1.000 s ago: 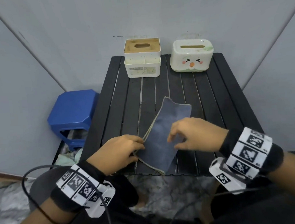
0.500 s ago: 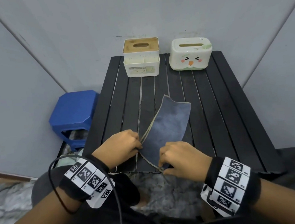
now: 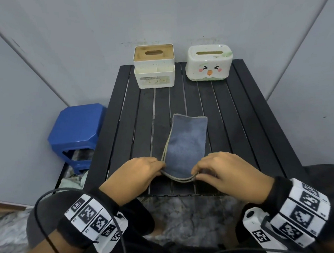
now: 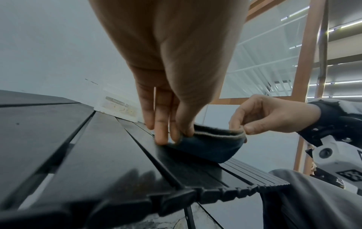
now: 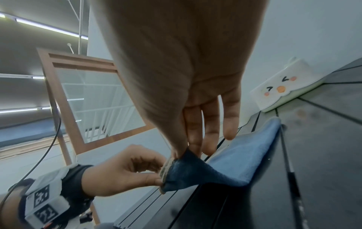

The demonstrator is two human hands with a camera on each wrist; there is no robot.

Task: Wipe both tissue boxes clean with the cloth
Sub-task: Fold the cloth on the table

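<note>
A folded blue-grey cloth [image 3: 186, 144] with a tan hem lies on the black slatted table [image 3: 238, 123], its near end lifted. My left hand [image 3: 137, 175] pinches the near left corner of the cloth [image 4: 211, 145]. My right hand [image 3: 225, 173] pinches the near right corner of the cloth [image 5: 225, 167] between thumb and forefinger. Two tissue boxes stand at the table's far edge: a square white box with a wooden lid [image 3: 154, 66] on the left, and a rounded white box with a cartoon face [image 3: 209, 64] on the right, also seen as a face box [image 5: 280, 88].
A blue plastic stool [image 3: 76, 130] stands left of the table, against the grey wall. The walls close in behind and on both sides of the table. A black cable [image 3: 40, 218] loops by my left wrist. The floor below is marbled grey.
My right hand slid from the middle of the cloth down to its near right corner and took hold of it. The cloth's near end has straightened and lifted between both hands.
</note>
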